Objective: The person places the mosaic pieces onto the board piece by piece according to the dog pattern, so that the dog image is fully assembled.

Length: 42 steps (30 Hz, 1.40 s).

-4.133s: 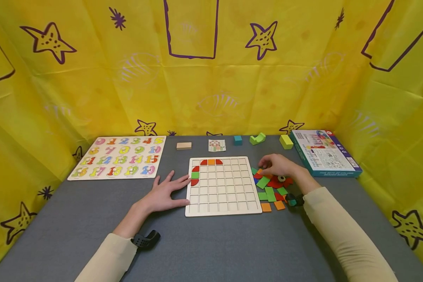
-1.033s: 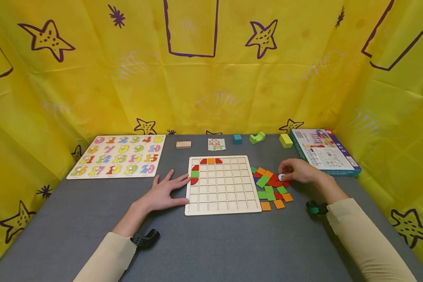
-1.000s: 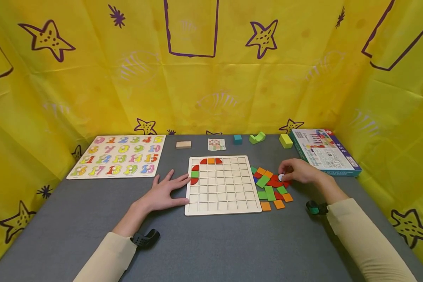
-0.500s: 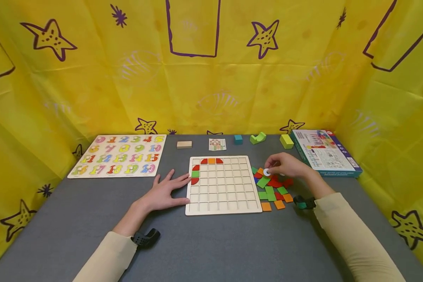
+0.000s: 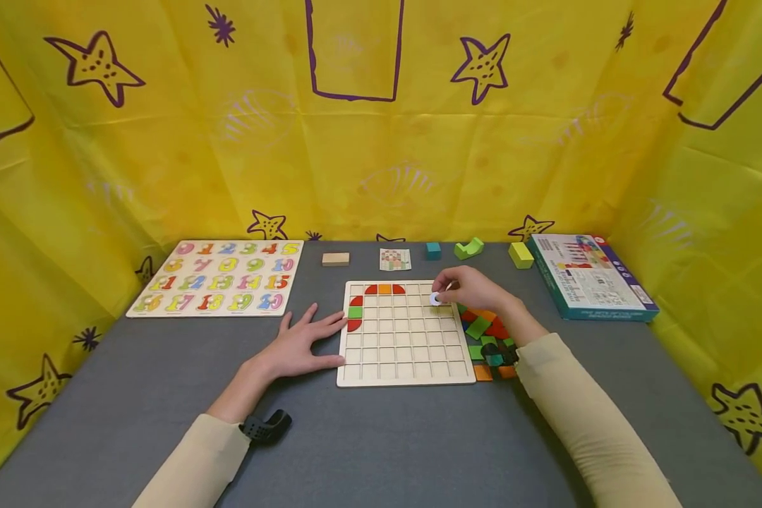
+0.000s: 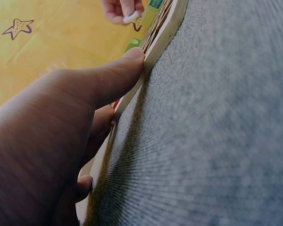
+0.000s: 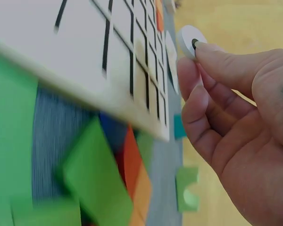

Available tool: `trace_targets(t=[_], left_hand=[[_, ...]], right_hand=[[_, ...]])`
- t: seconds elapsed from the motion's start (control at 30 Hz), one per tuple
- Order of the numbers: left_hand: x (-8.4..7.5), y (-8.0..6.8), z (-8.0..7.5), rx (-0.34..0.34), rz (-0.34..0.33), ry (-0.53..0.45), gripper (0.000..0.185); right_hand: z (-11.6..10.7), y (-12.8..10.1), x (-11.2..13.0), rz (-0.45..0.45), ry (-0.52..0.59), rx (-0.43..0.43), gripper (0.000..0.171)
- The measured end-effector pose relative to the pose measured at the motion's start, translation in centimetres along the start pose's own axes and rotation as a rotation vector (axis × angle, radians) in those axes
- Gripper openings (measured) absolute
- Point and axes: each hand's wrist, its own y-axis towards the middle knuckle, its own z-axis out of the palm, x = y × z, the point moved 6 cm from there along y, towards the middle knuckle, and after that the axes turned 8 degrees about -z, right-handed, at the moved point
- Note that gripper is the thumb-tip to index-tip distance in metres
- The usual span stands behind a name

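A wooden grid board (image 5: 406, 353) lies flat in front of me, with red rounded pieces (image 5: 355, 301), an orange square (image 5: 384, 289) and a green square (image 5: 355, 312) set in its upper left cells. My left hand (image 5: 295, 349) rests with spread fingers along the board's left edge; in the left wrist view the thumb (image 6: 120, 77) touches that edge. Between thumb and fingers my right hand (image 5: 473, 289) pinches a white round disc (image 7: 185, 41) with a black dot. The disc is over the board's upper right cells in the head view.
Loose green, red, orange and blue tiles (image 5: 479, 328) lie right of the board, partly hidden by the right forearm. Behind stand a wooden block (image 5: 335, 259), a picture card (image 5: 395, 259), teal, green and yellow blocks (image 5: 521, 255). A number board (image 5: 206, 315) and flat box (image 5: 593, 279) flank them.
My right hand picked up the white disc from the tile pile and carried it left, over the board. The left hand has stayed at the board's edge.
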Motion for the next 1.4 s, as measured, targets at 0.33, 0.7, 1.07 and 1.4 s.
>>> trace_targets(t=[0.33,0.7,1.07,1.4], left_hand=[[0.0,0.1,0.0,0.000,0.001,-0.001,0.084],[0.1,0.1,-0.3,0.000,-0.014,0.004,0.084],[-0.2,-0.2,-0.5,-0.002,0.009,-0.007,0.081],[-0.3,-0.2,-0.4,-0.008,0.024,-0.017,0.080]], right_hand=[[3.0,3.9,2.2,-0.047,-0.007,0.005,0.008],[5.7,6.9,3.5,-0.027,0.019,-0.031,0.006],[7.4,8.0,4.3,-0.007,-0.010,-0.084,0.006],[8.3,8.5,4.8,0.006,-0.080,-0.080,0.005]])
